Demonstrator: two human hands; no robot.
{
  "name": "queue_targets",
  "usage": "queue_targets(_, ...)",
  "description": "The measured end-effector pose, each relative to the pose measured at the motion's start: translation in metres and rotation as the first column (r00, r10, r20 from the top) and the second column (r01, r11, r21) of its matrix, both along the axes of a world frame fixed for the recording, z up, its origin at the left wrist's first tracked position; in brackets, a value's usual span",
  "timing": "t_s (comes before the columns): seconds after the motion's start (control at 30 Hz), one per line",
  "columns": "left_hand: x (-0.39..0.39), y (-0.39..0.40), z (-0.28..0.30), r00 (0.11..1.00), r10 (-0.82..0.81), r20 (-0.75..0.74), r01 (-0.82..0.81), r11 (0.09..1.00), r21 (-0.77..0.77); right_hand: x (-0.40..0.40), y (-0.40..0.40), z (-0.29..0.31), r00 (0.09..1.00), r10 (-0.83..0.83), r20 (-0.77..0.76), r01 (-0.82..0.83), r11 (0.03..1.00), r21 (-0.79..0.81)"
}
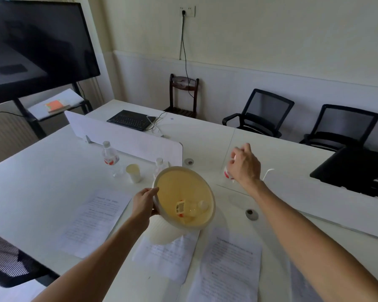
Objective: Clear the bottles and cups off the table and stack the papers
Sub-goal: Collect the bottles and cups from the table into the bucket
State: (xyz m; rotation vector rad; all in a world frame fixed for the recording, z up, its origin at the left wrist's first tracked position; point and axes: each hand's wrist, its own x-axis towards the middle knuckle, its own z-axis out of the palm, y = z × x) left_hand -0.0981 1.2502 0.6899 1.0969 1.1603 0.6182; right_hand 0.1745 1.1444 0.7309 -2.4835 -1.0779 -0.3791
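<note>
Head view: my left hand (143, 201) grips the waste bin (184, 198), one bottle (189, 209) already inside. My right hand (243, 164) curls around another bottle (227, 174) on the desk (42, 177). Left, I judge: two bottles (110, 158), paper cup (133, 172), unstacked papers (94, 221).

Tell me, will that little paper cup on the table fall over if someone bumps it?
Probably. The paper cup stands upright alone, apart from the bottle; it looks empty, so likely light and easy to tip. Being thin paper, it may crush under a tight squeeze.
</note>
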Motion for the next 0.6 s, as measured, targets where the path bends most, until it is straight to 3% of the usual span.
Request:
queue_targets(0.13,-0.004,0.004,0.005,1.0,-0.018,0.009,0.018,1.0,-0.003,-0.035,-0.007,0.063,0.992,0.091,0.084,-0.112,0.947,0.302)
queue_targets(0.23,-0.005,0.006,0.008,1.0,-0.024,0.013,0.024,1.0,-0.002,-0.059,0.0,0.074,0.976,0.217,0.025,-0.211,0.91,0.358)
queue_targets(0.4,-0.006,0.006,0.013,0.999,-0.043,0.028,0.043,0.999,-0.008,-0.088,0.023,0.023,0.918,0.373,-0.133,-0.349,0.921,0.176)
queue_targets(0.6,-0.012,0.012,0.02,0.998,-0.044,0.043,0.044,0.999,0.002,-0.09,0.043,-0.027,0.867,0.405,-0.29,-0.443,0.893,-0.081)
